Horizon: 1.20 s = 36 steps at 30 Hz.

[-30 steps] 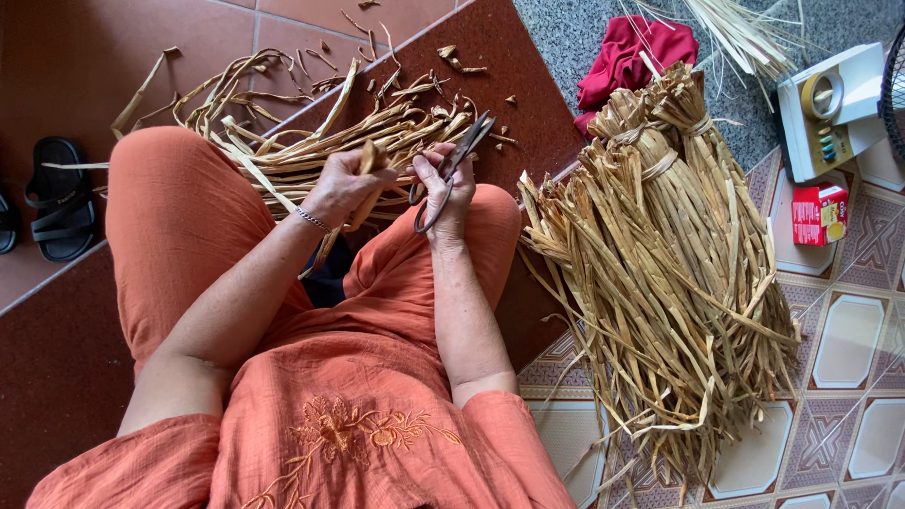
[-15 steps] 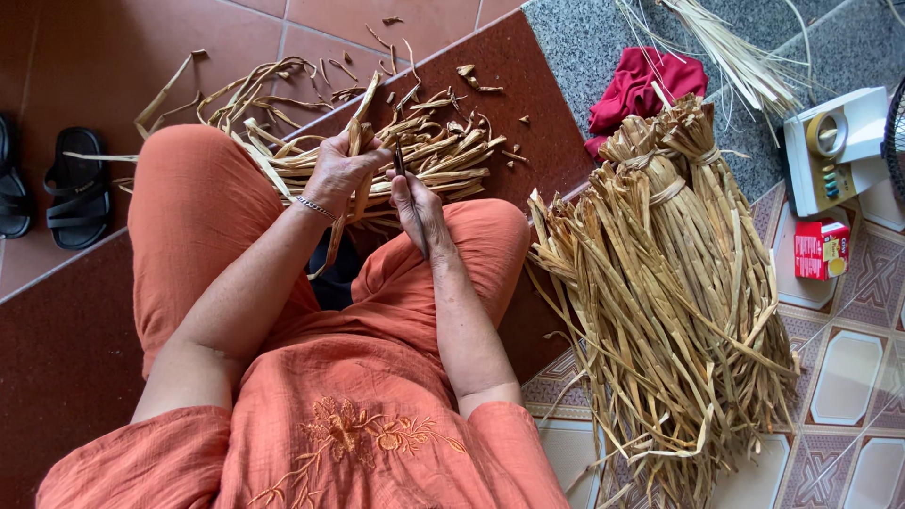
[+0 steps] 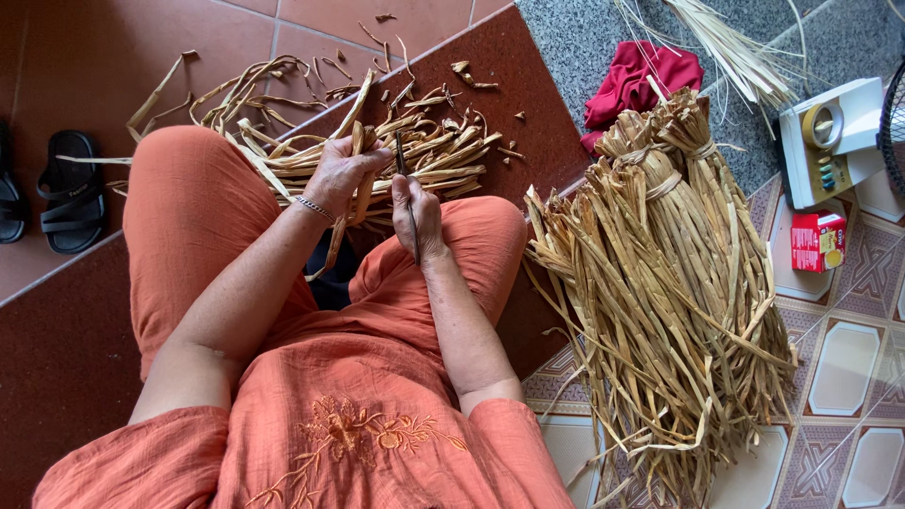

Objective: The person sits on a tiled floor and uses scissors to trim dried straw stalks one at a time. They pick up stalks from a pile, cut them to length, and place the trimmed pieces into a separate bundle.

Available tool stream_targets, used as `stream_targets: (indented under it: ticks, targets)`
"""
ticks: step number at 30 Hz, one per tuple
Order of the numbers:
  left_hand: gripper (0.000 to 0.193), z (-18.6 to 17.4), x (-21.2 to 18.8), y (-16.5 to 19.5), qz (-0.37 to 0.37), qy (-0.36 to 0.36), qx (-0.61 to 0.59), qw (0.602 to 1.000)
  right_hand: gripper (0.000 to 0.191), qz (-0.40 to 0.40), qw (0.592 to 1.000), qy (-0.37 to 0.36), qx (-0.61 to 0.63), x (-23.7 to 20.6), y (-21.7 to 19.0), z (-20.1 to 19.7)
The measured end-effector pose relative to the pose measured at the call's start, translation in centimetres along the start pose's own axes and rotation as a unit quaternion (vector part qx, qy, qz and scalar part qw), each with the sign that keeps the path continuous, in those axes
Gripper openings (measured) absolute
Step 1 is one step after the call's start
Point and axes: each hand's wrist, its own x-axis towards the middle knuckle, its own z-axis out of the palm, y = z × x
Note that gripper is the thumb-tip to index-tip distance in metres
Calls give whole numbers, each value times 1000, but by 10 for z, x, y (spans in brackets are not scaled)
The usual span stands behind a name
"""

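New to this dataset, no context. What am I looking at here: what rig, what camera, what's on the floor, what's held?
No machine: a person sits cross-legged on a tiled floor, working with bare hands. The single picture comes from a camera on their head, looking down over their lap. The left hand grips a dried leaf strip. The right hand holds a thin dark tool, probably a blade or scissors. Loose strips lie ahead of the knees. Tied bundles lie to the right, past them a red cloth, a white device and a red box. Black sandals lie left.

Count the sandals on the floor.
2: one black sandal lies whole at the left beyond the knee; a second sandal is cut off by the left edge. More may lie outside the picture.
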Motion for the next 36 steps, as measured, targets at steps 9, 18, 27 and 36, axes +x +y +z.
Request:
stream_targets:
  ticks: [9, 18, 27, 36]
  targets:
    - [9, -8, 6, -8, -29, -19, 34, 999, 78, -35, 997, -15, 62, 5, -6, -8]
    - [25, -17, 7, 15, -73, 157, 9, 985, 80, 137, 887, 99, 429, 16, 16, -24]
    - [34, -57, 71, 15, 5, 279, 251, 927, 83, 183, 809, 78, 553, 20, 21, -27]
    - [28, -30, 72, -25, 74, 83, 687, 718, 81, 201, 796, 78, 566, 23, 25, -27]
